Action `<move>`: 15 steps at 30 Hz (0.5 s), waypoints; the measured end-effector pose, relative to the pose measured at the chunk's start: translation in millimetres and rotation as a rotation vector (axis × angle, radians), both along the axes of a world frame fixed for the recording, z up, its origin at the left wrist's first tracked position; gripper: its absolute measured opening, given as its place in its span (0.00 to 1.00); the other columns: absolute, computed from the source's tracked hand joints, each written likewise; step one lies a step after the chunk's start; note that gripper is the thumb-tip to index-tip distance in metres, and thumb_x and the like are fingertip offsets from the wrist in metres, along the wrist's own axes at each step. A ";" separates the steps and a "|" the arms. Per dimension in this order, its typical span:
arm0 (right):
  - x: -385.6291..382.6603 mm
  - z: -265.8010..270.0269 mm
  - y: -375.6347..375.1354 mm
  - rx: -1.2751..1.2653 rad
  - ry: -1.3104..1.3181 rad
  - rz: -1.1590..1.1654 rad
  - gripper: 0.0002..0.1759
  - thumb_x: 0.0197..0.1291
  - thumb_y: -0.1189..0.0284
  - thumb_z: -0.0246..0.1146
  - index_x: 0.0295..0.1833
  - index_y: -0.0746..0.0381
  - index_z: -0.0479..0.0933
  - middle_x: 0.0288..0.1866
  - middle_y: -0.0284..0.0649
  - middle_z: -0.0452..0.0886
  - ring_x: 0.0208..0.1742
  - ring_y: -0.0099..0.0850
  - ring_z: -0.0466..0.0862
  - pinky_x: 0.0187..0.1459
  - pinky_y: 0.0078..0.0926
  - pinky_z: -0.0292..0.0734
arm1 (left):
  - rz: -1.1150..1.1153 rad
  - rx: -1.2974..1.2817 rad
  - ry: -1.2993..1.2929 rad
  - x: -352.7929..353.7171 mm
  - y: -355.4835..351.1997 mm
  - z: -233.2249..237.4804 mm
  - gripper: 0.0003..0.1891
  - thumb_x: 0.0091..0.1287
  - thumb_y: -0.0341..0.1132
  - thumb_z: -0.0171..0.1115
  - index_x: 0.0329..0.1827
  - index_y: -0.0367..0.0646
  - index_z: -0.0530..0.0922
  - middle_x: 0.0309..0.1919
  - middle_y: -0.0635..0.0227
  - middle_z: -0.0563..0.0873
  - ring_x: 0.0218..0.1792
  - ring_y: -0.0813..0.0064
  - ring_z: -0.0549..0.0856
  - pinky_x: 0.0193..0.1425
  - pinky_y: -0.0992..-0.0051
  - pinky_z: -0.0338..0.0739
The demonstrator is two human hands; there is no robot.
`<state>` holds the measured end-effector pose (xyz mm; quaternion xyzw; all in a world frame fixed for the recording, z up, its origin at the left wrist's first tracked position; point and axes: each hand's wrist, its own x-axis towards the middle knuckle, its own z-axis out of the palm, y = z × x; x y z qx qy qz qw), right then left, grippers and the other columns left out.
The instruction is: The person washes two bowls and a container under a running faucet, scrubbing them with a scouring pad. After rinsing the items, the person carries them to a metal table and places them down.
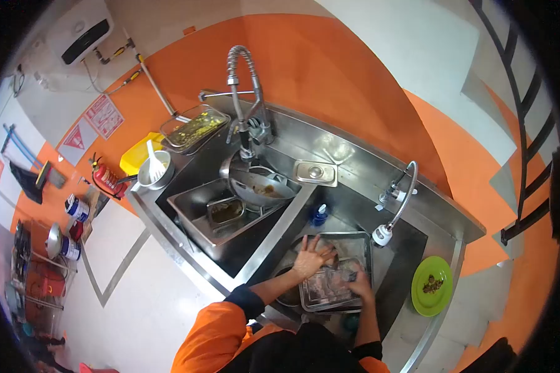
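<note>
In the right basin, a rectangular metal tray [368, 248] lies with a smaller see-through or shiny rectangular container [330, 287] in it; its surface looks wet and greyish-pink. My left hand [313, 258] rests over the container's far left corner, palm down with fingers spread. At its right side is my right hand [359, 286], its fingers curled around something greyish that I cannot make out. A blue bottle [320, 214] stands just behind the tray. Under my left forearm, a round dark pan or bowl [286, 292] shows in part.
The left basin holds a large steel pan [183, 202] and a wok [270, 189]. A spring faucet [246, 112] rises behind it; a flexible tap [382, 233] hangs over the right basin. A green plate [432, 273] with scraps sits right. A glass dish [196, 130] and pot [155, 177] stand left.
</note>
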<state>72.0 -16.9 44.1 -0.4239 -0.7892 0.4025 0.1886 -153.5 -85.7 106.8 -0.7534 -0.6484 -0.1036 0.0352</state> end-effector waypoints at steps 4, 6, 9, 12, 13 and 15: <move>-51.4 72.6 -52.1 0.144 -0.414 -0.242 0.22 0.52 0.62 0.60 0.49 0.65 0.73 0.38 0.55 0.79 0.41 0.53 0.78 0.44 0.46 0.72 | -0.147 0.128 0.077 16.1 -6.4 20.4 0.21 0.57 0.40 0.50 0.55 0.70 0.73 0.57 0.85 0.73 0.66 0.62 0.61 0.68 0.49 0.43; -46.3 59.1 -58.5 0.204 -0.382 -0.281 0.19 0.52 0.66 0.59 0.47 0.67 0.74 0.36 0.54 0.79 0.39 0.53 0.78 0.43 0.47 0.71 | -0.295 0.218 0.045 13.7 -17.6 38.9 0.19 0.55 0.37 0.53 0.51 0.66 0.77 0.57 0.84 0.73 0.63 0.67 0.65 0.68 0.56 0.52; -38.3 63.7 -56.8 0.336 -0.276 -0.321 0.15 0.52 0.71 0.57 0.42 0.69 0.75 0.33 0.55 0.79 0.36 0.53 0.78 0.41 0.47 0.71 | -0.274 0.294 -0.210 -12.0 -19.6 64.9 0.19 0.51 0.33 0.57 0.48 0.61 0.79 0.57 0.79 0.74 0.59 0.67 0.71 0.64 0.64 0.64; -44.1 89.1 -68.8 0.402 -0.113 -0.352 0.12 0.50 0.74 0.56 0.38 0.71 0.75 0.31 0.57 0.77 0.33 0.54 0.77 0.37 0.45 0.71 | -0.141 0.383 -0.625 -35.1 -31.2 84.2 0.24 0.47 0.23 0.59 0.50 0.53 0.78 0.51 0.69 0.79 0.52 0.60 0.77 0.58 0.68 0.71; -46.8 96.0 -69.6 0.409 -0.019 -0.384 0.11 0.50 0.75 0.55 0.36 0.72 0.74 0.30 0.58 0.77 0.32 0.55 0.77 0.35 0.44 0.71 | -0.028 0.400 -0.913 -40.3 -31.5 86.3 0.26 0.47 0.20 0.57 0.51 0.50 0.77 0.49 0.66 0.80 0.51 0.58 0.78 0.57 0.67 0.72; -54.0 96.8 -66.7 0.505 0.121 -0.383 0.12 0.52 0.73 0.54 0.34 0.74 0.74 0.29 0.58 0.76 0.30 0.56 0.76 0.33 0.43 0.70 | 0.069 0.400 -1.004 -44.3 -30.2 81.3 0.26 0.47 0.15 0.52 0.51 0.43 0.77 0.46 0.62 0.82 0.48 0.60 0.81 0.54 0.71 0.74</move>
